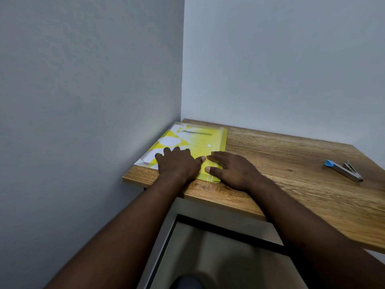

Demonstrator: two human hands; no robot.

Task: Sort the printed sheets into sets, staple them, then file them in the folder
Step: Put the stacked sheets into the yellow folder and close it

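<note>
Pressing flat on a yellow folder, the person's two bare hands lie side by side at its near end. The left hand rests palm down on the cover with its fingers straight and slightly spread. The right hand lies across the folder's right edge, with forefinger and thumb reaching onto the yellow and the rest of the hand on the wood. Neither hand has a grip on anything; both are wide and flat.

The folder sits in the left corner of the bench, its long side running along the left wall and its near end close to the front edge. White patches show across the cover on the wall side. I cannot tell whether they are print or sheets showing through.

This bench has a brown wood-grain top pushed into the corner where the left wall meets the back wall. Both walls are plain and a pale grey-blue. Well apart from the folder, on the right side of the top, lies a metal stapler with a blue end, touched by neither hand.

Below the front edge a black frame bar runs under the top, with a pale floor beneath it.
</note>
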